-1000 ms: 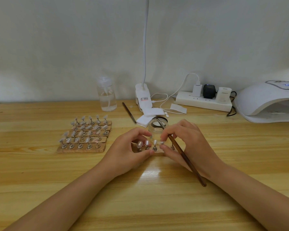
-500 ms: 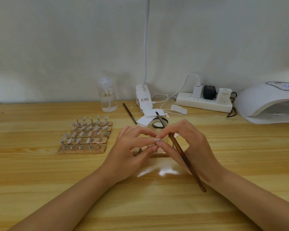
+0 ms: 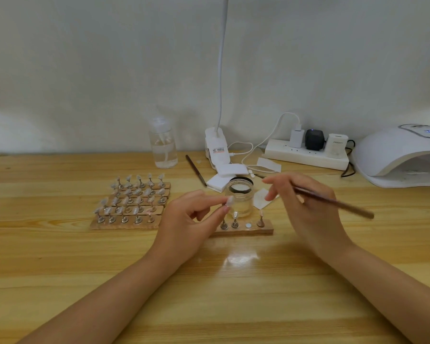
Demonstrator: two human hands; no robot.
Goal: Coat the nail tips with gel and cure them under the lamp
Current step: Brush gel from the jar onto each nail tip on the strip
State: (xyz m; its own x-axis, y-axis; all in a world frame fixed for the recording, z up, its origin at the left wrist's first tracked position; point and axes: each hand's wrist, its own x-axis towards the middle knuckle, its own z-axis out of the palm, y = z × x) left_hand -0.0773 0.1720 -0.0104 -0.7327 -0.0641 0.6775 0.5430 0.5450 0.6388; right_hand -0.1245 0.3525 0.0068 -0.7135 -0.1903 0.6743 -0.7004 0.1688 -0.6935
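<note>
My left hand [image 3: 189, 220] pinches a small nail tip on its stand [image 3: 229, 202] between thumb and forefinger, lifted just above a short wooden strip [image 3: 243, 229]. That strip carries three more stands and one bare metal disc. My right hand [image 3: 305, 202] holds a brown brush [image 3: 333, 202] whose handle points right, with the first fingers stretched out to the left. An open glass gel jar [image 3: 240, 197] stands behind the strip, between both hands. The white curing lamp [image 3: 402, 157] sits at the far right.
A wooden board [image 3: 129, 203] with several rows of nail tips on stands lies left of my hands. A clear pump bottle [image 3: 163, 145], a clip lamp base [image 3: 216, 150], white pads [image 3: 227, 173], a second brush [image 3: 196, 170] and a power strip [image 3: 305, 155] line the back.
My hands have parted. The left one has lifted a nail tip stand off the short strip, and the right one has swung right with the brush, uncovering the strip and jar.
</note>
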